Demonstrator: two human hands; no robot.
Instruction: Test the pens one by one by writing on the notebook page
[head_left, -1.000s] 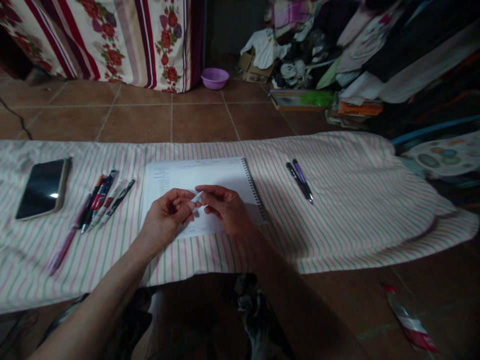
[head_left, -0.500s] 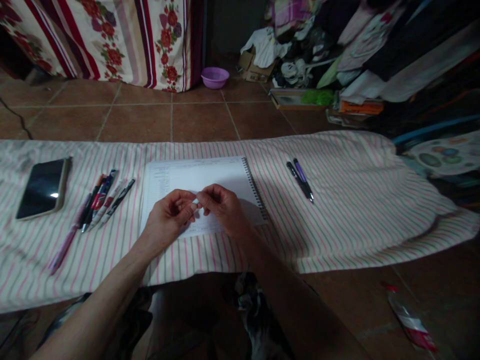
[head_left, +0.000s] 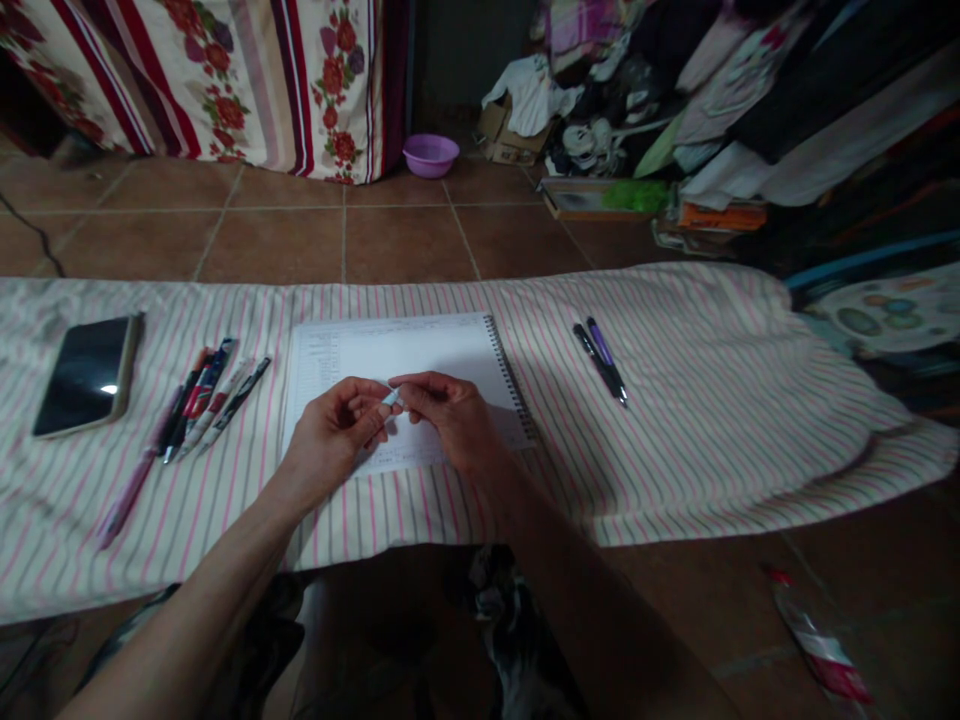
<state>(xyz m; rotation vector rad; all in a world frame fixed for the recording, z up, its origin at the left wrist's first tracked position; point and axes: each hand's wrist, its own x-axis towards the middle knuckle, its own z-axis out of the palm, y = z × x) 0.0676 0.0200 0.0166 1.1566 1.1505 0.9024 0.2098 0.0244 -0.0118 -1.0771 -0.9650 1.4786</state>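
Over an open spiral notebook, my left hand and my right hand meet fingertip to fingertip. Between them they pinch a small pale white-blue piece; its kind is too small to make out, and the fingers cover part of it. Both hands are closed on it, thumbs facing upward. The notebook's page carries printed lines along its left side and top, with the wire binding on the right.
On the striped cloth lie several pens and a phone at the left, and two dark pens at the right. A plastic bottle rests on the floor. A purple basin stands beyond the table.
My right fingers have shifted and straightened slightly over the small piece, and more of it shows between the fingertips. The things on the cloth have stayed put.
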